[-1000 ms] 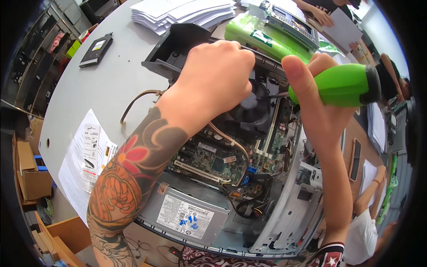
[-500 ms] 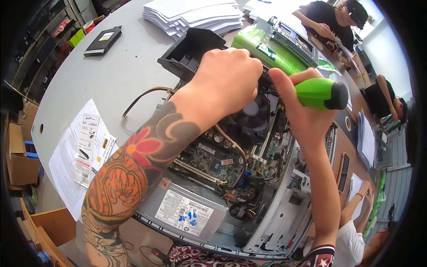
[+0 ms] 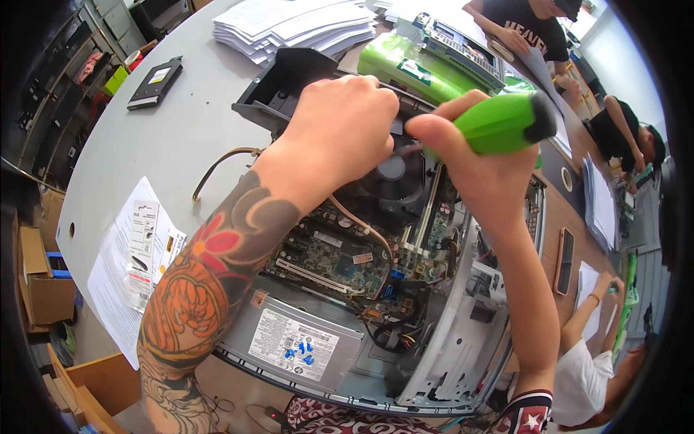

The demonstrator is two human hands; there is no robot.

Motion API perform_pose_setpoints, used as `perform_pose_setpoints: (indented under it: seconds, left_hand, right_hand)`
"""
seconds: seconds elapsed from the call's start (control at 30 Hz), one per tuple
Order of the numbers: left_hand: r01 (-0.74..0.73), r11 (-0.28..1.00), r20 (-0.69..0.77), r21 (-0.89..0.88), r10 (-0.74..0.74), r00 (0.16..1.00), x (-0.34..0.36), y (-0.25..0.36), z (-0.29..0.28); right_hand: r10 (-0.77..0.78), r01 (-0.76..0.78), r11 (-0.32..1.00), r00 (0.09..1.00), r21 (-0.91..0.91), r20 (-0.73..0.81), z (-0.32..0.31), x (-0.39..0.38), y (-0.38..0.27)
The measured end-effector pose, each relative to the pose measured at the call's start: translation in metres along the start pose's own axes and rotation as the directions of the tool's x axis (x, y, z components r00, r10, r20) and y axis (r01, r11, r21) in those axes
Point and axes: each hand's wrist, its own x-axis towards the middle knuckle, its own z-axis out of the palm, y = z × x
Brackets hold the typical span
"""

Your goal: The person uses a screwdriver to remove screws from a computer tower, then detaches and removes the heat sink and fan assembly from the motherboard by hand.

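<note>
An open computer case holds a circuit board (image 3: 336,257), a black fan (image 3: 387,181) and a metal power supply (image 3: 303,340). My left hand (image 3: 340,119), tattooed along the forearm, is curled beside a raised black plastic bay (image 3: 285,72) at the case's far side; whatever its fingers grip is hidden. My right hand (image 3: 484,166) grips a green-handled screwdriver (image 3: 499,123), slightly blurred, whose shaft points left over the fan toward my left fingers. The screwdriver's tip cannot be made out.
Paper stacks (image 3: 293,25), a black drive (image 3: 154,83), packaging (image 3: 141,253) on sheets and green wrapped items (image 3: 390,58) lie on the table (image 3: 123,145). A phone (image 3: 564,260) is at right. Other people work along the right (image 3: 528,36), (image 3: 585,369). Cardboard boxes (image 3: 47,278) stand left.
My right hand has moved leftward with the screwdriver, its handle now angled more upward. My left hand shifted a little, remaining curled near the bay. The people at the right have shifted.
</note>
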Motion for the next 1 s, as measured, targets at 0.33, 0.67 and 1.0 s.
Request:
perform_pose_setpoints:
  seconds: [0.33, 0.67, 1.0]
  left_hand:
    - [0.046, 0.999, 0.035, -0.021, -0.046, 0.998, 0.001, 0.002, -0.002]
    - [0.019, 1.0, -0.055, 0.009, -0.018, 0.998, -0.003, 0.008, -0.005]
    - [-0.038, 0.998, -0.066, 0.052, 0.041, 0.997, -0.001, 0.005, -0.001]
  right_hand:
    - [-0.052, 0.037, 0.987, 0.995, -0.158, -0.09, -0.002, 0.001, 0.0]
    - [0.018, -0.014, 0.999, 0.992, 0.035, -0.123, 0.001, 0.005, -0.01]
    - [-0.063, 0.065, 0.998, 0.986, 0.006, -0.152, 0.003, 0.004, -0.007]
